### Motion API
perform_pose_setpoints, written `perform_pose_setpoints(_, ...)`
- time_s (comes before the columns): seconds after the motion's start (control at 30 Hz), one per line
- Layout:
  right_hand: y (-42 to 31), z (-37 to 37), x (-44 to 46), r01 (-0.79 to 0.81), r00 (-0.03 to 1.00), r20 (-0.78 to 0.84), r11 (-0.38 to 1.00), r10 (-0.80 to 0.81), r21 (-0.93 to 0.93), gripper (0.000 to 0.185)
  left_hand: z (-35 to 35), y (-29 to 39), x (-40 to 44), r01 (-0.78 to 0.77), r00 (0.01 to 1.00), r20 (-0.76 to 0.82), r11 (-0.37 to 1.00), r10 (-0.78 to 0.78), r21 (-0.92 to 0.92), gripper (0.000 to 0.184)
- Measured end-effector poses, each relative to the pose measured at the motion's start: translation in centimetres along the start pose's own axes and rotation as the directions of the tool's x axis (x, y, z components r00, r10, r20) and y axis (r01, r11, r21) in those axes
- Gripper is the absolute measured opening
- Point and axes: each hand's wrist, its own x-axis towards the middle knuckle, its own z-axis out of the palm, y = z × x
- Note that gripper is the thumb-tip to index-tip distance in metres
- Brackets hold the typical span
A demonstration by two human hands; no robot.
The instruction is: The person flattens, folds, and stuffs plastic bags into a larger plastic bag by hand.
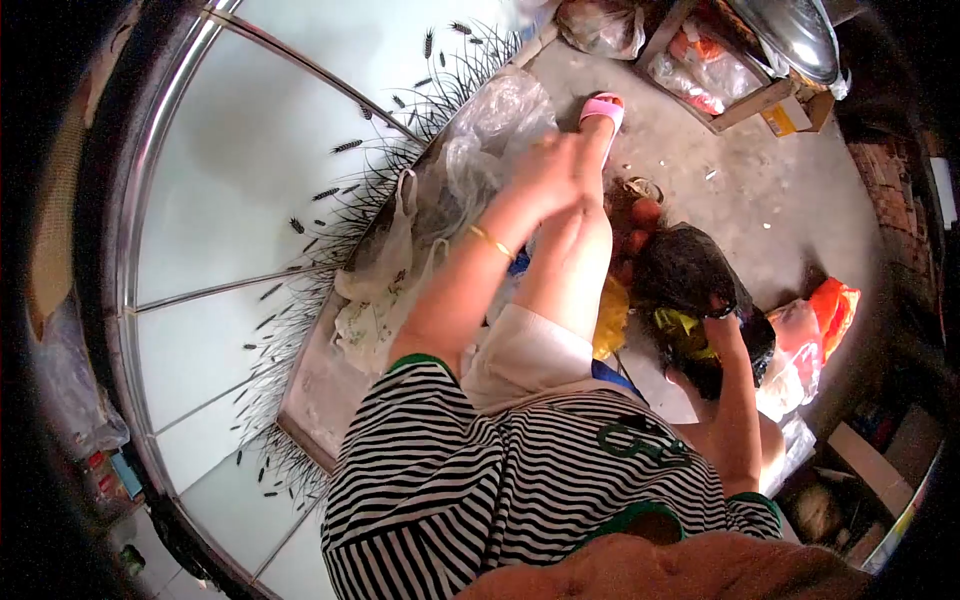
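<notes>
Black bag (685, 268): right hand (718, 308) has fingers grasping its near edge.
Left hand (548, 168): blurring over the leg (572, 262); can't tell the fingers.

To my left I see glossy white panels (230, 130) printed with black grass; ahead, an open cardboard box (755, 107) holds plastic bags (700, 75).

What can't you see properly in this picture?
All in the head view:
- Left hand: its fingers are blurred.
- Right hand: its fingertips are hidden by the black bag.
- Deep inside that bag: dark plastic hides it.
- Shiny metal thing: the top edge cuts it off.
- Scraps on the floor: too small to name.
</notes>
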Motion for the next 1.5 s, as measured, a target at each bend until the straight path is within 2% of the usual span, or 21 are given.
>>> perform_pose_setpoints(0.07,-0.2,-1.0,-1.9,-0.261,0.945,0.230,0.959,0.230,0.111,0.030,4.3,-8.1,0.9,0.091,0.993,-0.102,0.939,-0.060,0.333,0.051)
perform_pose_setpoints(0.13,-1.1,-1.8,-3.7,-0.242,0.957,0.190,0.964,0.219,0.113,0.028,7.7,-14.6,0.6,-0.020,0.995,0.085,0.721,-0.055,0.692,0.061)
perform_pose_setpoints(0.2,-2.8,-2.5,-5.0,-0.223,0.968,0.141,0.968,0.207,0.113,0.026,9.1,-16.5,-0.2,-0.098,0.948,0.260,0.611,-0.182,0.785,0.063)
perform_pose_setpoints(0.37,-9.6,-5.7,-5.9,-0.272,0.962,0.090,0.923,0.257,0.273,0.026,12.0,-20.1,-0.6,0.040,0.912,0.215,0.596,-0.350,0.802,0.052)
perform_pose_setpoints(0.47,-13.2,-8.0,-5.9,-0.225,0.973,0.056,0.869,0.224,0.440,0.028,8.0,-18.6,-0.2,0.267,0.925,0.065,0.763,-0.373,0.589,0.040)
perform_pose_setpoints(0.57,-17.4,-10.7,-4.3,-0.231,0.973,0.105,0.860,0.206,0.456,0.029,3.7,-20.8,0.7,0.386,0.912,-0.209,0.910,-0.353,0.151,0.032)
perform_pose_setpoints(0.67,-22.2,-11.2,-0.4,-0.031,0.999,0.024,0.931,0.024,0.364,0.035,-4.2,-17.2,-1.5,0.346,0.826,-0.450,0.936,-0.339,-0.069,0.033)
perform_pose_setpoints(0.73,-27.0,-10.2,2.6,0.163,0.977,0.048,0.877,-0.206,0.451,0.048,-6.7,-17.6,-2.4,0.077,0.717,-0.661,0.967,-0.222,-0.242,0.033)
perform_pose_setpoints(0.77,-28.8,-8.7,4.3,0.241,0.958,0.046,0.882,-0.283,0.405,0.057,-9.8,-13.0,-4.4,0.181,0.706,-0.631,0.943,-0.322,-0.279,0.035)
perform_pose_setpoints(0.8,-30.3,-6.8,6.0,0.317,0.933,0.049,0.879,-0.356,0.358,0.068,-11.2,-11.4,-5.4,0.096,0.700,-0.630,0.918,-0.337,-0.385,0.036)
perform_pose_setpoints(0.87,-33.2,-2.8,9.4,0.565,0.818,-0.004,0.802,-0.575,0.194,0.080,-13.1,-9.1,-6.6,-0.084,0.699,-0.617,0.816,-0.361,-0.573,0.039)
perform_pose_setpoints(1.0,-38.8,4.9,13.8,0.437,0.898,0.006,0.894,-0.440,0.099,0.083,-15.2,-3.2,-9.2,-0.419,0.791,-0.501,0.286,-0.352,-0.862,0.042)
perform_pose_setpoints(1.07,-37.5,9.8,18.6,0.539,0.840,-0.108,0.841,-0.532,0.048,0.074,-15.2,-1.8,-10.1,-0.500,0.805,-0.507,0.105,-0.309,-0.859,0.043)
perform_pose_setpoints(1.13,-38.9,8.7,18.3,0.438,0.895,-0.099,0.815,-0.434,0.379,0.064,-14.3,-2.6,-10.0,-0.558,0.788,-0.526,-0.010,-0.319,-0.830,0.043)
perform_pose_setpoints(1.2,-40.4,5.0,15.9,-0.044,0.956,0.177,0.484,-0.233,0.874,0.052,-14.2,-3.0,-10.0,-0.557,0.704,-0.615,0.261,-0.356,-0.788,0.036)
perform_pose_setpoints(1.23,-41.3,4.0,15.2,-0.131,0.974,0.180,0.302,-0.140,0.944,0.043,-14.3,-3.7,-10.0,-0.493,0.693,-0.624,0.395,-0.360,-0.775,0.035)
perform_pose_setpoints(1.33,-41.8,3.5,16.1,-0.178,0.947,0.120,-0.175,-0.298,0.968,0.040,-11.7,-8.1,-8.7,-0.282,0.685,-0.691,0.791,-0.230,-0.543,0.030)
perform_pose_setpoints(1.37,-42.2,3.1,15.6,-0.166,0.941,0.086,-0.223,-0.326,0.961,0.040,-10.8,-9.3,-8.3,-0.206,0.693,-0.703,0.891,-0.160,-0.405,0.029)
perform_pose_setpoints(1.4,-42.9,2.6,14.8,-0.141,0.931,0.060,-0.203,-0.360,0.969,0.040,-10.5,-9.3,-7.9,-0.294,0.697,-0.714,0.934,0.063,-0.204,0.026)
perform_pose_setpoints(1.47,-44.1,1.8,13.2,-0.088,0.904,0.009,-0.166,-0.427,0.982,0.040,-10.3,-4.0,-8.7,-0.324,0.626,-0.756,0.945,0.191,-0.030,0.024)
perform_pose_setpoints(1.5,-44.1,1.9,13.3,0.027,0.887,-0.065,-0.089,-0.457,0.996,0.039,-9.9,-1.7,-9.0,-0.444,0.655,-0.732,0.880,0.190,-0.169,0.024)
